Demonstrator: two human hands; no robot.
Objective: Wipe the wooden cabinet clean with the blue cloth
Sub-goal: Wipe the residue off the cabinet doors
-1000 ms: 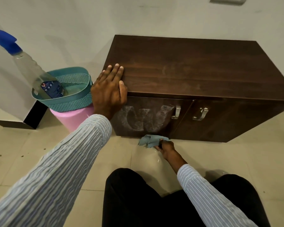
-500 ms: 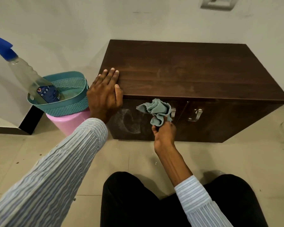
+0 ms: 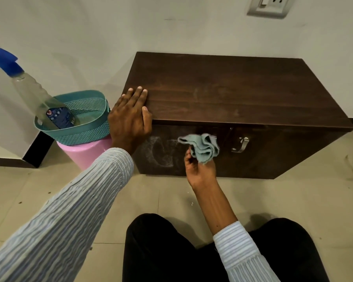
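Head view: cloth (image 3: 202,148) bunched in loose folds, pinched at its lower edge by the right hand (image 3: 200,169), held up just in front of the left door of the cabinet (image 3: 232,94), near the whitish smear (image 3: 161,151). It looks soft, light and limp, so it likely needs gathering into a flat pad under the palm before pressing on the door. Left hand (image 3: 128,119) lies flat, fingers together, on the cabinet's top left corner; basket (image 3: 73,123) with bottle (image 3: 41,100) beside it.

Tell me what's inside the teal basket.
A spray bottle leans in the teal basket, its blue nozzle sticking out past the rim. The basket's wall hides anything lying on its floor.
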